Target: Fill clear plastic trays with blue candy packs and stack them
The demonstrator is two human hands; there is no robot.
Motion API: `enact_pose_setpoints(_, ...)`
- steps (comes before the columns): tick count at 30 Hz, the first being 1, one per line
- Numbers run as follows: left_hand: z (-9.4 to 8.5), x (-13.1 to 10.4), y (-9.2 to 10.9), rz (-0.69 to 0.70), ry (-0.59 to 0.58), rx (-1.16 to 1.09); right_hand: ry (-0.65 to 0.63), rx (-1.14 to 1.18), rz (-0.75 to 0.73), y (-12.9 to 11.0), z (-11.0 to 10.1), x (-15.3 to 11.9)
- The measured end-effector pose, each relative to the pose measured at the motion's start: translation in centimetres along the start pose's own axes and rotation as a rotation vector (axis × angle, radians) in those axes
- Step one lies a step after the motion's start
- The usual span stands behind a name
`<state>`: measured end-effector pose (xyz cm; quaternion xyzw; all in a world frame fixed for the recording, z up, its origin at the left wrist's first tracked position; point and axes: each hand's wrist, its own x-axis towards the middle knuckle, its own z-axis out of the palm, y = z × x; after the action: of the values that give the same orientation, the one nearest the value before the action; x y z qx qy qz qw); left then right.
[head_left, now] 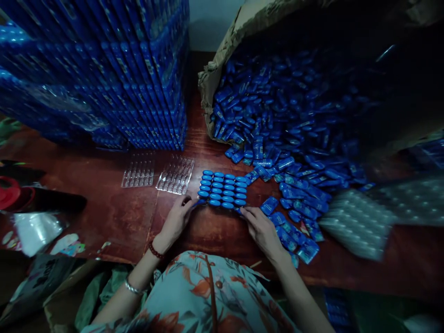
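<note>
finger placement, blue rows

left hand [175,220] and right hand [262,226] are at the near corners of the blue rows [227,193] on the table [208,229]; whether either grips, i cannot tell. light, even pressure should keep rows aligned.

Bare desk [173,231] opens before the torso and in a narrow lane between the tall blue stacks [149,83] and the carton [211,92]; rightward, spilled blue packs [301,199] (heaped, some overlapping) block the way
</note>
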<state>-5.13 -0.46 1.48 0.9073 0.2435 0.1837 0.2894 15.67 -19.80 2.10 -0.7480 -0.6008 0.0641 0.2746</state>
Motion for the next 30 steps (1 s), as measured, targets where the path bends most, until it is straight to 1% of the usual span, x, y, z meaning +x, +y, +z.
enact_pose_setpoints(2, -0.1, 0.4, 0.1, 0.104, -0.038, 0.1, -0.094, -0.056, -0.033, -0.2, -0.9, 0.8)
enact_pose_setpoints(5, -0.4, 1.2, 0.6, 0.237, -0.153, 0.252, -0.221, -0.149, -0.055, -0.5, -1.8, 1.9)
enact_pose_setpoints(7, -0.6, 1.8, 1.0, 0.295, -0.237, 0.317, -0.259, -0.199, -0.056, -0.6, -1.7, 2.3)
enact_pose_setpoints(9, -0.9, 2.4, 1.2, 0.322, -0.3, 0.346, -0.255, -0.223, -0.06, -0.6, -1.3, 2.5)
enact_pose_setpoints(11, -1.1, 2.9, 0.9, 0.327, -0.317, 0.343, -0.222, -0.211, -0.077, -0.5, -0.7, 2.4)
enact_pose_setpoints(13, -1.5, 3.3, 0.3, 0.331, -0.301, 0.315, -0.151, -0.178, -0.084, -0.5, -0.1, 2.0)
enact_pose_setpoints(16, -1.9, 3.6, -0.5, 0.375, -0.273, 0.257, 0.03, -0.177, -0.038, -0.4, 0.9, 1.4)
enact_pose_setpoints(18, -1.8, 3.7, -0.7, 0.422, -0.266, 0.25, 0.14, -0.198, 0.001, -0.3, 1.5, 1.1)
enact_pose_setpoints(19, -1.7, 3.7, -0.6, 0.447, -0.271, 0.259, 0.175, -0.196, 0.006, -0.2, 1.8, 1.1)
enact_pose_setpoints(21, -1.3, 4.0, -0.2, 0.499, -0.287, 0.299, 0.205, -0.16, -0.011, 0.0, 2.3, 1.1)
enact_pose_setpoints(25, -0.7, 5.0, 1.2, 0.608, -0.323, 0.451, 0.204, -0.103, -0.102, 0.7, 2.3, 1.2)
enact_pose_setpoints(28, -0.8, 5.8, 1.7, 0.67, -0.352, 0.545, 0.218, -0.102, -0.176, 1.4, 2.3, 1.4)
enact_pose_setpoints(30, -1.0, 6.2, 1.6, 0.692, -0.352, 0.561, 0.26, -0.077, -0.21, 1.9, 2.6, 1.4)
